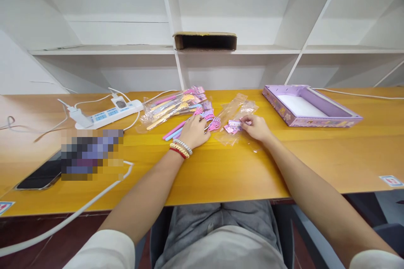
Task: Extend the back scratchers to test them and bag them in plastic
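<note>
My left hand (192,132), with bracelets at the wrist, has its fingers curled over several loose back scratchers with coloured handles (176,130) and small hand-shaped heads. A pink head (215,124) sticks out past its fingertips. My right hand (257,127) pinches the edge of a small printed card (235,125). More pink and purple cards (229,129) lie under and beside that card. Flattened clear plastic bags (233,107) spread out behind and below the cards. Behind my left hand lie several back scratchers in clear packaging (173,107), with pink, yellow and blue parts.
A shallow purple box (311,107) stands open at the right. On the left are a white power strip (110,114) with plugs and cables, a phone (41,172) and a blurred-out item (91,153). White shelving (126,49) holding a cardboard box (205,42) rises behind the table.
</note>
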Demonstrator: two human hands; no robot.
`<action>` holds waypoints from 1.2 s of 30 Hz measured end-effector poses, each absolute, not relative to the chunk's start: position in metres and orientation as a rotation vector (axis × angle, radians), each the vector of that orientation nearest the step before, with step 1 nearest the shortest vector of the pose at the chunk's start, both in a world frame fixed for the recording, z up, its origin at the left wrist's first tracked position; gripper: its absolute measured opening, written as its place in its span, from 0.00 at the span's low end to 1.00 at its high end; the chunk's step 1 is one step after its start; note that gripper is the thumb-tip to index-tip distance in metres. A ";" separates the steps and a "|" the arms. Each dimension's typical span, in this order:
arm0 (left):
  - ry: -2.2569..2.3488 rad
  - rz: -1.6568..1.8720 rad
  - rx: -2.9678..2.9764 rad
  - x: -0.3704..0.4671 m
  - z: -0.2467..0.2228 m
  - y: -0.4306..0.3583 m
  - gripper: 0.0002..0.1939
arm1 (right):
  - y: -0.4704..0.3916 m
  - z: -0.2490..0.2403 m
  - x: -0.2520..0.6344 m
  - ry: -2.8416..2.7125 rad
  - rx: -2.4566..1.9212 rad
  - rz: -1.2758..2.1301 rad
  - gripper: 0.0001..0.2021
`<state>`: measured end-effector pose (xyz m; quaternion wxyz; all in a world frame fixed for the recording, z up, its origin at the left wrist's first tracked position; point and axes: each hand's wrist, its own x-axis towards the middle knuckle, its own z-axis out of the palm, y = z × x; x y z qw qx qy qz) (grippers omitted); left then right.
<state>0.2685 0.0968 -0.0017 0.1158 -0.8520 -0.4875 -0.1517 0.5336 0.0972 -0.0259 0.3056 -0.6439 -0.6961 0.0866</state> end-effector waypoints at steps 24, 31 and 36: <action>-1.483 -0.474 -2.587 0.295 0.013 0.067 0.18 | 0.073 -0.009 0.511 -1.956 -1.178 0.570 0.19; -1.336 -0.634 -2.760 0.304 0.010 0.057 0.17 | 0.075 -0.012 0.489 -1.495 -0.945 1.069 0.22; -1.476 -0.549 -2.737 0.297 0.005 0.067 0.15 | 0.082 -0.008 0.498 -1.116 -0.960 1.127 0.21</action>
